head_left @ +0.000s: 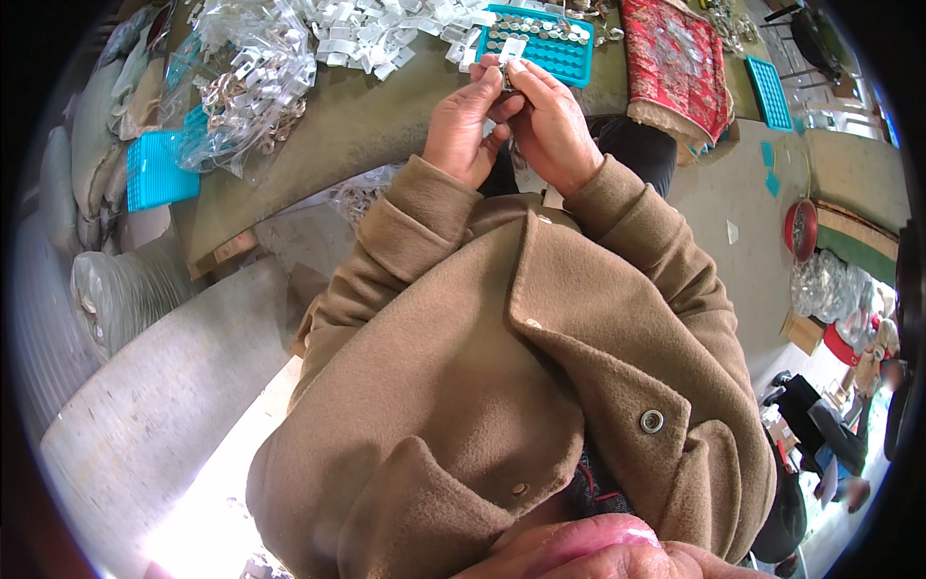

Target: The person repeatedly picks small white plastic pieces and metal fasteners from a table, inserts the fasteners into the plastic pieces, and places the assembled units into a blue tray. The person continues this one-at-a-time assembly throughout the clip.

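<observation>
Near the table's front edge my left hand [461,133] and my right hand [557,132] meet, fingertips closed together. A small white plastic piece [513,48] sticks up from between them, pinched by both hands. Something small and metallic shows at its lower end, mostly covered by my fingers. Right behind lies a teal tray [576,64] with rows of pockets, some filled with round silvery pieces. A heap of loose white plastic pieces [371,34] spreads over the table to the left of the tray.
At the left lie a clear plastic bag [253,72] of small parts and a stack of teal trays [159,172]. A red patterned cloth [672,68] covers the table's right part. Another teal tray [768,92] and a red basin [800,230] are farther right.
</observation>
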### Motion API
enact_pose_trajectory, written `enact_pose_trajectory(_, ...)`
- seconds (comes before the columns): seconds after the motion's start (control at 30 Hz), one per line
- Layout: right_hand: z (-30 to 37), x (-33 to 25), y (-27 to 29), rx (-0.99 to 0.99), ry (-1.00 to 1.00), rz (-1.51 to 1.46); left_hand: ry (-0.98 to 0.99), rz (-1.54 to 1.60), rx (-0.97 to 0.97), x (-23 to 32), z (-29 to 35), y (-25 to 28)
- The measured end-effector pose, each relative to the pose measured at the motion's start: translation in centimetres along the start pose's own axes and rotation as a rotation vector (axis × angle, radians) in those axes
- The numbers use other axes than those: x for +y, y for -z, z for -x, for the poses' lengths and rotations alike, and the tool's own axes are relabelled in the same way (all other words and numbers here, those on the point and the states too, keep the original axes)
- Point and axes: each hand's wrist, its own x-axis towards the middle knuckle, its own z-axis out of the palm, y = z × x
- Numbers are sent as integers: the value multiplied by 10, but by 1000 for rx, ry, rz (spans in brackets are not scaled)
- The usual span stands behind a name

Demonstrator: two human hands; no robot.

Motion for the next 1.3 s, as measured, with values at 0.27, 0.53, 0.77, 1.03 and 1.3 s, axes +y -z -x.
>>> enact_pose_trajectory(0.27,-5,5,-3,-40,-15,-67,-17,6,100,4,2,-2)
enact_pose_trajectory(0.53,-6,3,2,-106,1,35,6,81,-67,10,-4,10)
enact_pose_trajectory(0.77,-7,6,9,-82,68,208,25,52,-17,9,-4,6)
enact_pose_trajectory(1.03,-4,3,8,-61,29,113,24,75,-46,7,-6,7)
enact_pose_trajectory(1.3,-6,5,6,-53,6,-6,-29,-5,52,1,-4,-1)
